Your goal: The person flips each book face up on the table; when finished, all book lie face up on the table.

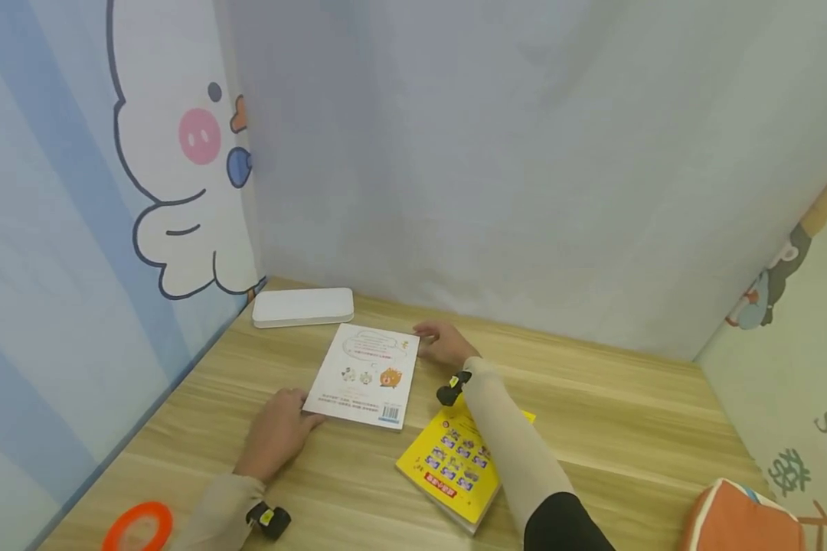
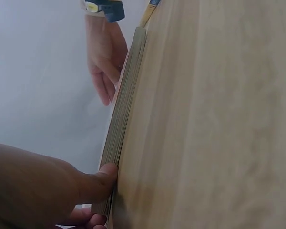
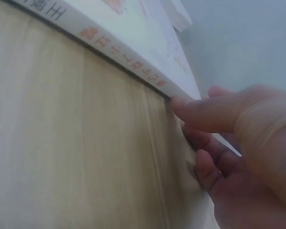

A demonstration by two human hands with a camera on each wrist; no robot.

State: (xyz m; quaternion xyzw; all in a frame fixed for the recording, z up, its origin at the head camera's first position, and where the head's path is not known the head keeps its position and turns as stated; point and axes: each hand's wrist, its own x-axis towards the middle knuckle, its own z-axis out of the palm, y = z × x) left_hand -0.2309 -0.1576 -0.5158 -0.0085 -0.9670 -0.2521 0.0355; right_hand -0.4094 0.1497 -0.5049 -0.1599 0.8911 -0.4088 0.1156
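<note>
A white paperback book (image 1: pixel 365 375) with small cartoon animals and a barcode lies flat on the wooden table. At its near left corner my left hand (image 1: pixel 279 432) grips it, and in the left wrist view the thumb (image 2: pixel 102 181) presses against the page edges (image 2: pixel 124 105). My right hand (image 1: pixel 444 344) holds the far right corner. In the right wrist view that thumb touches the end of the printed spine (image 3: pixel 128 62), while the other fingers (image 3: pixel 209 167) curl behind the corner. Under my right forearm is a yellow book (image 1: pixel 448 467), partly covered by the sleeve.
A white flat case (image 1: pixel 303 306) lies behind the white book near the back left corner. An orange ring (image 1: pixel 138 526) is at the front left, cut off by the frame. An orange-red fabric item (image 1: pixel 740 520) sits at the front right. Curtains (image 1: pixel 489 153) border the table.
</note>
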